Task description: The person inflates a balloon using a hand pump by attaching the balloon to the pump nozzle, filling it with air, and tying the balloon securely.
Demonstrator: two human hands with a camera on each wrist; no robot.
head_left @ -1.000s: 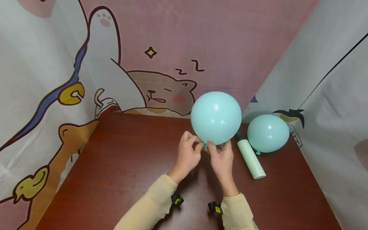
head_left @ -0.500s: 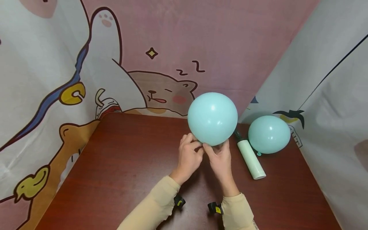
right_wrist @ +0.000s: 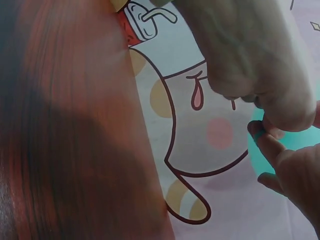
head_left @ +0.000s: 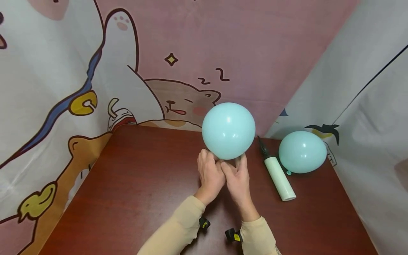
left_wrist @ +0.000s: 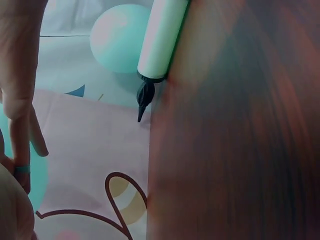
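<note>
A round light-teal balloon (head_left: 228, 131) stands above both hands, its neck end down between them. My left hand (head_left: 210, 173) has curled fingers and pinches at the neck from the left. From the other side my right hand (head_left: 237, 180) holds the neck, thumb toward the left hand. In the right wrist view, a thin teal band of the balloon's neck (right_wrist: 258, 134) wraps a finger of the right hand. The same band shows in the left wrist view. In the head view, the hands hide the neck.
A second teal balloon (head_left: 302, 152), tied off, lies at the table's back right corner. Beside it lies a pale green hand pump (head_left: 280, 179) with a black nozzle (head_left: 263, 148). The dark red-brown table (head_left: 143, 184) meets a printed cloth backdrop (head_left: 255, 46).
The hands and the balloon have moved a little left, and the hands have drawn closer together. The balloon's neck tip, visible one second ago, is now covered by the fingers.
</note>
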